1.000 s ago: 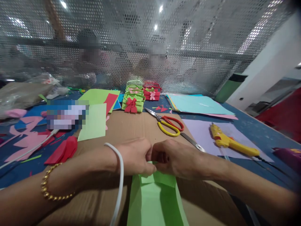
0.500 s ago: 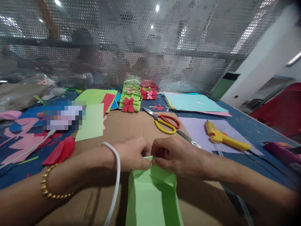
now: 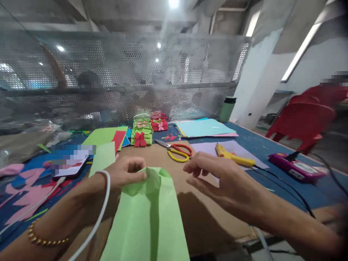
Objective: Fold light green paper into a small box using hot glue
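Green folded paper (image 3: pixel 141 221) is stretching out on the near side of the scissors (image 3: pixel 170 146), its far edge pointing toward them. The left hand (image 3: pixel 129 172) is pinching that edge at its left corner, while a white cord (image 3: pixel 105 203) is looping about the wrist and a gold bead bracelet (image 3: pixel 45 241) is circling the forearm. The right hand (image 3: pixel 208 174) is hovering to the near right of the scissors, apart from the paper, its fingers parted and slightly bent. Cardboard (image 3: pixel 154 156) is lying beneath the scissors. To their right, a yellow glue gun (image 3: pixel 236 158) is resting on a lilac sheet (image 3: pixel 202 146). Beyond them, small green bags (image 3: pixel 141 134) and a red bag (image 3: pixel 160 125) are standing; far left, pink scraps (image 3: pixel 31 197) are lying scattered.
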Available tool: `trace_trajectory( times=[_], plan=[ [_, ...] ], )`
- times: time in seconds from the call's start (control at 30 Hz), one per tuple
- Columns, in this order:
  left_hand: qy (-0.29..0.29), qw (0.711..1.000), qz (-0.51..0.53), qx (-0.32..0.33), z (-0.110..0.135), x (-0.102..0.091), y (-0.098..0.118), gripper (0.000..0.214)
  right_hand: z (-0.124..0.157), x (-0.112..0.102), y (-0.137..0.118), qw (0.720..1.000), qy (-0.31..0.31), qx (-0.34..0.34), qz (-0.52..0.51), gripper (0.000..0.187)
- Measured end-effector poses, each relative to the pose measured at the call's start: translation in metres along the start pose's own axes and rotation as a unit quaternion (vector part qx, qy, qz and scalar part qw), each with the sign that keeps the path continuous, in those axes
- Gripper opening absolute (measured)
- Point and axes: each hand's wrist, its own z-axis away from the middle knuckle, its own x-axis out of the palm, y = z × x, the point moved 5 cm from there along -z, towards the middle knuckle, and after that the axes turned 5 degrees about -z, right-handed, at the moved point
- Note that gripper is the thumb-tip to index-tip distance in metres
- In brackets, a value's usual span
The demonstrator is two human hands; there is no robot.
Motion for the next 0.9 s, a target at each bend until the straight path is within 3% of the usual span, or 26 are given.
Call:
trace_trajectory(
  times=[0.13,0.27,0.47,0.7,0.9],
  plan=[
    [0.022,0.997,0.062,0.030,0.011,-0.002,0.000,0.048,0.003,0.004,-0.019,0.997,0.031,-0.063,0.043,0.009],
    [0.029,0.991,0.122,0.046,0.019,0.013,-0.003,0.048,0.008,0.008,-0.030,0.999,0.038,-0.013,-0.016,0.013],
    [0.054,0.987,0.133,0.078,0.020,0.023,-0.010,0.051,0.038,0.021,-0.036,0.987,0.148,0.044,-0.042,0.019],
    [0.132,0.984,-0.003,0.121,0.029,0.008,0.007,0.035,0.010,0.057,-0.008,0.968,0.115,0.110,-0.192,0.033],
    [0.154,0.971,-0.147,0.106,0.021,0.006,0.001,0.032,0.001,0.078,0.007,0.962,0.068,0.173,-0.198,0.040]
  ],
)
